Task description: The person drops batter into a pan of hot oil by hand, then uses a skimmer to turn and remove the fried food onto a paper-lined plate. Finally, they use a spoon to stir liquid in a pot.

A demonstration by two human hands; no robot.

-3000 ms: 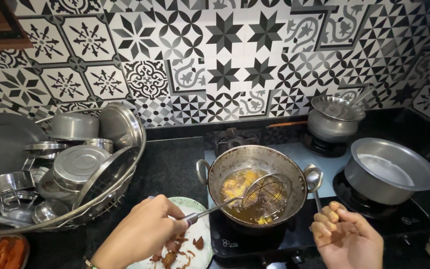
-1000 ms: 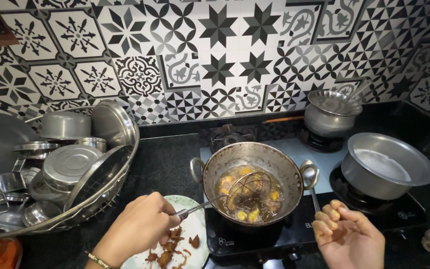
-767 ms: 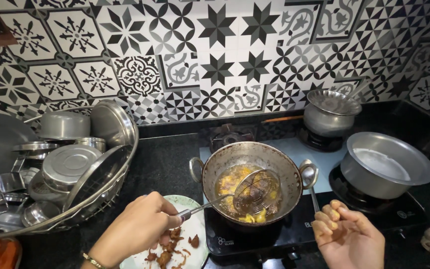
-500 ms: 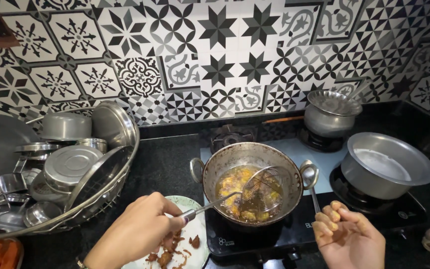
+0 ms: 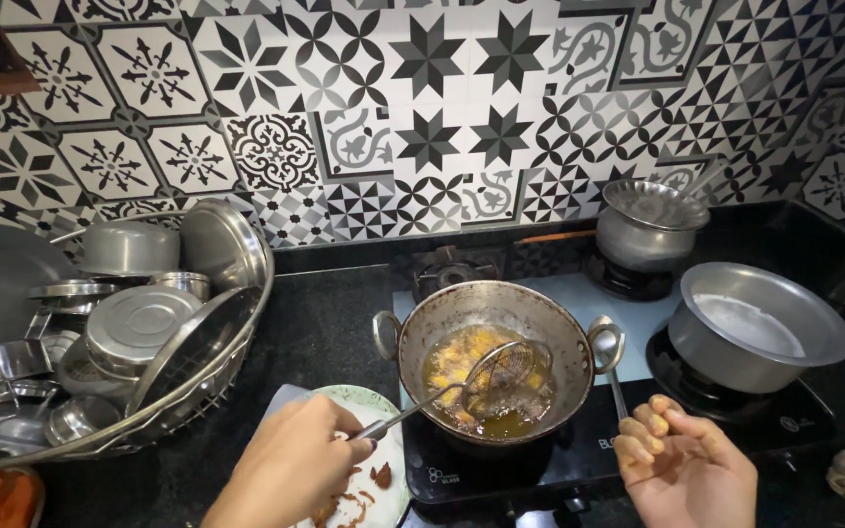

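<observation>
Between the fingers of the left hand [image 5: 290, 469] the thin metal handle of a round wire-mesh skimmer [image 5: 506, 376] is gripped, its basket dipped among golden pieces in the oil of a steel two-handled frying pan [image 5: 496, 337]. The skimmer is judged light and stiff, its mesh oily; it is best held far back on the handle. Beyond the loosely curled, empty fingers of the right hand [image 5: 687, 469] a grey pot [image 5: 755, 328] stands. Under the left fingers a white plate [image 5: 378, 440] lies.

Wire skimmer [image 5: 504, 376] tilted in frying wok [image 5: 579, 342]

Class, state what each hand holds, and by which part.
Left hand grips the wire skimmer by its handle end; right hand holds nothing.
</observation>
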